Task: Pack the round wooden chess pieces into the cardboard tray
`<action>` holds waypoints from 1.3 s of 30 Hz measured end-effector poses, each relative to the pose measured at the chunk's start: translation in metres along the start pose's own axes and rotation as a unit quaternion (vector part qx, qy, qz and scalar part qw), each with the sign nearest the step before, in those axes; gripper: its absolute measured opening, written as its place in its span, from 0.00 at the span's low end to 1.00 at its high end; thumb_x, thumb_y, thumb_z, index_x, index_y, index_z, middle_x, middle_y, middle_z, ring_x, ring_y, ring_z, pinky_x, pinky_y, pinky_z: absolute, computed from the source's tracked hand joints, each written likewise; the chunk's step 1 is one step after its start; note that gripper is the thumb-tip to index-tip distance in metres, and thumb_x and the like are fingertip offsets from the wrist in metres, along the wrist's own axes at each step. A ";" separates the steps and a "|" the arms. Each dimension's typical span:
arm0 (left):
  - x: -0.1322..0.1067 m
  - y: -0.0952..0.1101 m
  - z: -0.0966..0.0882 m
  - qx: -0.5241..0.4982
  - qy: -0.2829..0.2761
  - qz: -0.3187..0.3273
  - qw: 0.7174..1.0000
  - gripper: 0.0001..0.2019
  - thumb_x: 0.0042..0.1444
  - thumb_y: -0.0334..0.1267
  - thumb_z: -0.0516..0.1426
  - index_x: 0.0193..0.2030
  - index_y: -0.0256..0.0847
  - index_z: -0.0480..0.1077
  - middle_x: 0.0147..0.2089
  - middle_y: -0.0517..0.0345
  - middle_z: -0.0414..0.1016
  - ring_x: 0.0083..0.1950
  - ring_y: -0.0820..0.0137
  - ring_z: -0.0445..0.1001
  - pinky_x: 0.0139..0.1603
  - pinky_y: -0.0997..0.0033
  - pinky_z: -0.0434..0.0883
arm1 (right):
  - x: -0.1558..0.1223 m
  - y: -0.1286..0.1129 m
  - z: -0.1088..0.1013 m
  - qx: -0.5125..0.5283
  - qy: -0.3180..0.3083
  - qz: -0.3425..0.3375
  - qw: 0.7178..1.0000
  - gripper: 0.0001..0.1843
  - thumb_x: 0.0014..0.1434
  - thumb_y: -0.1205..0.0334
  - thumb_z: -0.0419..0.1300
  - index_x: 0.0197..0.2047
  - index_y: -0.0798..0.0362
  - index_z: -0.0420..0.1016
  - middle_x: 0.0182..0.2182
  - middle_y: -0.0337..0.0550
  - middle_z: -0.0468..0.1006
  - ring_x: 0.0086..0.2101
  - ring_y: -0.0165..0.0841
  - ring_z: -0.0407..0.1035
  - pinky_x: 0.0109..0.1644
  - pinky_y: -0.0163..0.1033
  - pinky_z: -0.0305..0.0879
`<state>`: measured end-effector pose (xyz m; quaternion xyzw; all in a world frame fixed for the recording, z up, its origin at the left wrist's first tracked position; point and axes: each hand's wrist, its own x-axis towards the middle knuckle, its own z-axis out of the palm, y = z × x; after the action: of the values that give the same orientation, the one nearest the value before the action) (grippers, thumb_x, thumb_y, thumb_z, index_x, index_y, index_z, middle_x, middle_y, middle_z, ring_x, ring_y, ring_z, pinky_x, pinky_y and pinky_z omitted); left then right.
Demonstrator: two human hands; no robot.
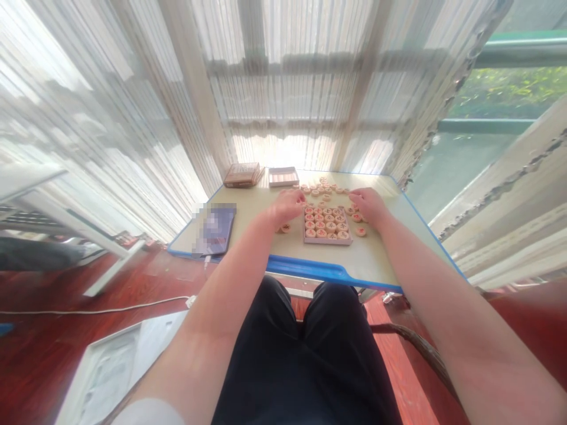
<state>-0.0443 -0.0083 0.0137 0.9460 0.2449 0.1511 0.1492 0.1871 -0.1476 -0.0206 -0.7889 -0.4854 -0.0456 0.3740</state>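
Note:
A shallow open box (328, 241) stands on the table in front of me, filled with rows of round wooden xiangqi pieces (331, 226) with red and dark characters. At the box's far left corner is my left hand (287, 204), its fingers curled in around a piece that they partly hide. My right hand (370, 204) reaches over loose xiangqi pieces (357, 218) just right of the box, with fingers apart and pointing inward. One more loose piece (361, 232) lies nearer to me on that side. Beside my left wrist lies another piece (286, 228).
Further loose pieces (326, 189) are scattered beyond the box. At the back stand an empty box lid (284, 176) and a brown flat box (242, 175). A tablet-like device (219, 229) with a cable lies left on the blue-edged table (248, 236). Curtains (292, 94) hang behind.

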 end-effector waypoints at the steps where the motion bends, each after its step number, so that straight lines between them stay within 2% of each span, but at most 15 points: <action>1: 0.000 -0.001 0.000 -0.005 0.000 -0.008 1.000 0.16 0.46 0.32 0.50 0.42 0.40 0.71 0.46 0.53 0.73 0.51 0.61 0.67 0.51 0.66 0.65 | -0.001 -0.001 0.000 0.001 -0.007 -0.004 1.000 0.17 0.53 0.56 0.52 0.39 0.54 0.77 0.40 0.48 0.75 0.42 0.40 0.65 0.49 0.45 0.61; 5: 0.004 -0.004 0.004 -0.011 0.001 -0.029 1.000 0.14 0.53 0.38 0.46 0.35 0.39 0.72 0.41 0.51 0.75 0.43 0.63 0.71 0.45 0.66 0.67 | -0.003 -0.007 -0.002 -0.053 -0.049 -0.004 0.997 0.19 0.48 0.67 0.50 0.40 0.54 0.78 0.41 0.48 0.75 0.46 0.42 0.63 0.54 0.48 0.58; 9: 0.006 -0.005 0.009 -0.010 0.025 -0.052 0.998 0.16 0.55 0.38 0.45 0.34 0.38 0.72 0.37 0.51 0.76 0.40 0.65 0.72 0.42 0.68 0.67 | -0.005 -0.014 -0.013 -0.105 -0.105 -0.018 0.989 0.18 0.46 0.68 0.52 0.37 0.52 0.79 0.38 0.46 0.77 0.46 0.43 0.63 0.53 0.47 0.60; 12: 0.005 -0.005 0.011 -0.016 -0.013 -0.066 0.998 0.11 0.50 0.35 0.50 0.34 0.39 0.73 0.35 0.54 0.76 0.37 0.66 0.72 0.38 0.69 0.68 | -0.008 -0.022 -0.020 -0.121 -0.162 -0.054 0.978 0.15 0.44 0.67 0.55 0.35 0.51 0.79 0.34 0.43 0.77 0.43 0.40 0.64 0.49 0.43 0.63; 15: 0.003 -0.005 0.012 -0.006 -0.052 -0.052 0.997 0.10 0.47 0.34 0.52 0.34 0.40 0.73 0.34 0.55 0.76 0.35 0.65 0.73 0.36 0.69 0.69 | -0.011 -0.027 -0.023 -0.129 -0.200 -0.067 0.969 0.16 0.44 0.66 0.57 0.37 0.52 0.78 0.32 0.43 0.76 0.40 0.38 0.67 0.43 0.39 0.65; 22: 0.003 -0.004 0.016 0.045 -0.027 -0.003 0.999 0.10 0.49 0.34 0.50 0.33 0.41 0.73 0.35 0.54 0.77 0.39 0.63 0.73 0.40 0.68 0.69 | -0.011 -0.025 -0.015 -0.152 -0.192 -0.090 0.965 0.17 0.46 0.65 0.56 0.41 0.52 0.78 0.33 0.44 0.76 0.41 0.40 0.66 0.46 0.42 0.64; 31: 0.005 -0.002 0.017 0.052 -0.017 -0.007 0.998 0.12 0.52 0.33 0.48 0.35 0.41 0.73 0.38 0.54 0.77 0.41 0.65 0.73 0.44 0.70 0.68 | -0.012 -0.027 -0.010 -0.207 -0.180 -0.115 0.955 0.17 0.53 0.63 0.54 0.44 0.48 0.79 0.43 0.47 0.75 0.47 0.44 0.63 0.54 0.47 0.60; 39: 0.009 -0.002 0.021 0.048 -0.018 0.009 0.999 0.14 0.55 0.31 0.46 0.40 0.40 0.72 0.45 0.50 0.74 0.46 0.65 0.72 0.49 0.69 0.67 | -0.011 -0.024 -0.005 -0.203 -0.177 -0.108 0.957 0.19 0.56 0.60 0.51 0.48 0.48 0.77 0.44 0.50 0.73 0.47 0.45 0.61 0.56 0.50 0.57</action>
<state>-0.0305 -0.0066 -0.0042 0.9567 0.2409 0.1237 0.1071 0.1629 -0.1530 -0.0087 -0.7865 -0.6067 -0.0436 0.1068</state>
